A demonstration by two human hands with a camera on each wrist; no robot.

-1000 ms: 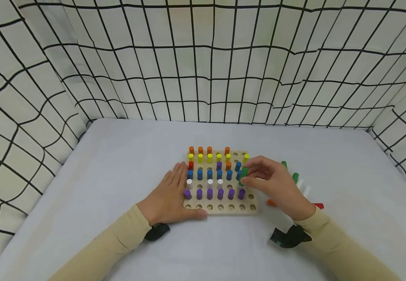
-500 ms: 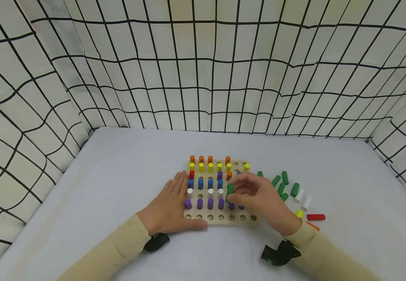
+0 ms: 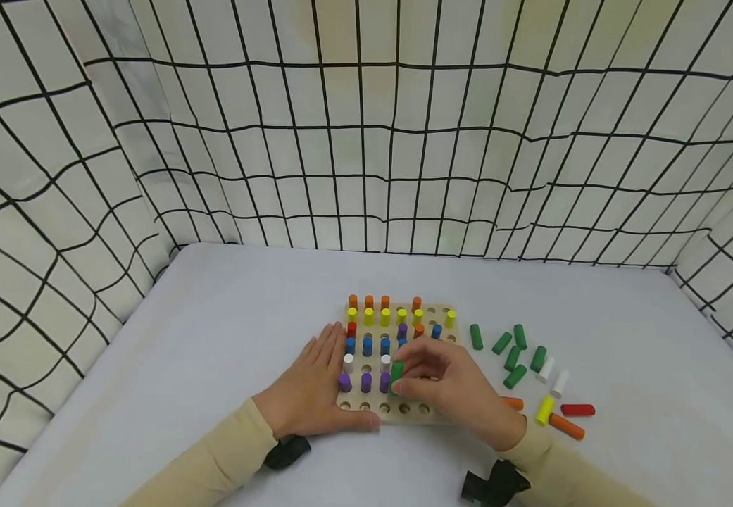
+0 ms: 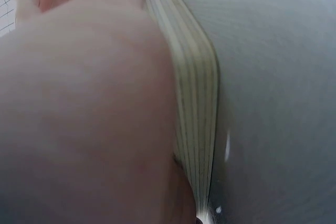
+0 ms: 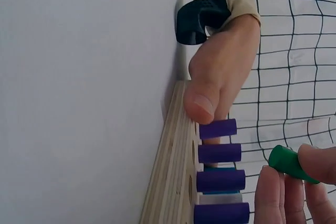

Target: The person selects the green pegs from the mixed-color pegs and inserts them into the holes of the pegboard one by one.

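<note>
A wooden pegboard [image 3: 395, 417] lies on the table with rows of orange, yellow, blue, white and purple pegs [image 3: 365, 383] in its holes. My left hand [image 3: 305, 391] rests along the board's left edge, fingers straight, thumb at the front corner. Between the thumb and fingers of my right hand [image 3: 448, 386] is a green peg [image 3: 397, 372], pinched above the board near the purple row. The right wrist view shows this green peg [image 5: 284, 160] apart from the purple pegs [image 5: 220, 181]. My right hand hides part of the board's right side.
Several loose green pegs [image 3: 515, 377] lie right of the board. Beside them are two white pegs [image 3: 559, 383], a yellow peg [image 3: 544, 410], a red peg [image 3: 578, 410] and two orange pegs [image 3: 567, 427]. Black netting [image 3: 398, 127] on white walls surrounds the table.
My right hand has carried the green peg leftward over the board, from its right side towards the middle. The left hand stays against the board. The head view has tilted up.
</note>
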